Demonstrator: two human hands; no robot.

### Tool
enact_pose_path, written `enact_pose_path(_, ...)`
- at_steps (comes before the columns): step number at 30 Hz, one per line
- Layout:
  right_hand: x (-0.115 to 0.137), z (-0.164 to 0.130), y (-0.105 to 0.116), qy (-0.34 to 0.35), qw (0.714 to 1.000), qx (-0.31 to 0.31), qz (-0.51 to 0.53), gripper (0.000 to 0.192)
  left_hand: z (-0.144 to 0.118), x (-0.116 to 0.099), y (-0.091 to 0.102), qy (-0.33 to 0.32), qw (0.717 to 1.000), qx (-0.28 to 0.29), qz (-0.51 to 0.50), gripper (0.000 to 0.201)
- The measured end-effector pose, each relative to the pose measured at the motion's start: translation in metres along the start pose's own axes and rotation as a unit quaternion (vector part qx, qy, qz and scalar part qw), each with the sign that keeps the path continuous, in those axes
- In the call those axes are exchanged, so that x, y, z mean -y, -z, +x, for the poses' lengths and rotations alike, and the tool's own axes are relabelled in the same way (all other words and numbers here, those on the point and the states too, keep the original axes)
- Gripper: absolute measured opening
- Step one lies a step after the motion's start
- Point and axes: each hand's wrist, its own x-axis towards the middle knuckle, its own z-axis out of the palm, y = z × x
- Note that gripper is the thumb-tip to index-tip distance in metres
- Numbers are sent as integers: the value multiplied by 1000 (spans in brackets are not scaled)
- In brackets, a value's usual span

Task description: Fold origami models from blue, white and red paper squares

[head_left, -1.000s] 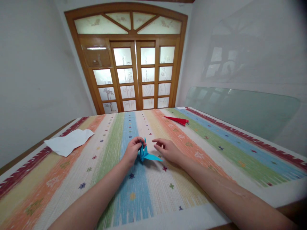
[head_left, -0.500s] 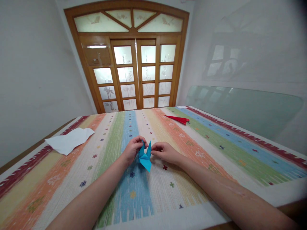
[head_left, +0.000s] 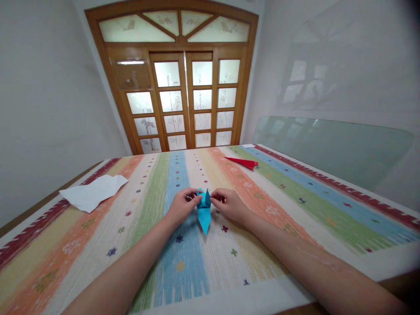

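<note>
Striped tablecloth (head_left: 295,205) covers the whole table, wooden glass-paned door (head_left: 183,100) at 12 o'clock. White paper sheet (head_left: 93,192) lies at 10 o'clock, well apart. Red folded paper (head_left: 244,162) at 1 o'clock, also clear of the hands. Left hand (head_left: 180,208) and right hand (head_left: 229,204) both closed in fingertip pinches on the two upper points of the blue folded paper (head_left: 204,214), dead centre, tip pointing to 6 o'clock, likely pulling flaps apart. Nothing blocks.

Illumination is soft, even daylight entering through the frosted door panes (head_left: 183,103). Shadows on the tablecloth (head_left: 295,205) are faint. The right wall (head_left: 328,78) carries pale window reflections. Wide-angle distortion bends edges; corners darken slightly.
</note>
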Motion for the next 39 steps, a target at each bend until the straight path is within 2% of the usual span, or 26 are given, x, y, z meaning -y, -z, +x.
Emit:
enact_pose_path(2,3,-1,3,20,999,14,-21,8,0,1,-1,-7,1000,-10,20,22)
enact_pose_path(6,8,-2,5,42,998,33,-45,7,1,3,0,-10,999,-30,25,23)
enact_pose_path(11,10,-1,2,57,995,62,-55,10,-1,0,-1,-9,999,-20,34,20)
enact_pose_path(14,9,-1,1,62,994,63,-68,17,-4,-3,-3,-11,997,-1,75,16)
enact_pose_path(17,9,-1,1,64,994,47,-77,17,-6,-3,-5,-11,996,-8,93,13)
enact_pose_path(25,6,-1,4,45,994,-49,-83,20,2,13,2,35,995,-87,14,21)
enact_pose_path(31,9,-3,4,37,993,-95,-67,13,6,17,1,80,985,-129,-86,27)
enact_pose_path(39,4,-4,4,40,994,-93,-48,10,9,27,5,126,958,-173,-191,33)
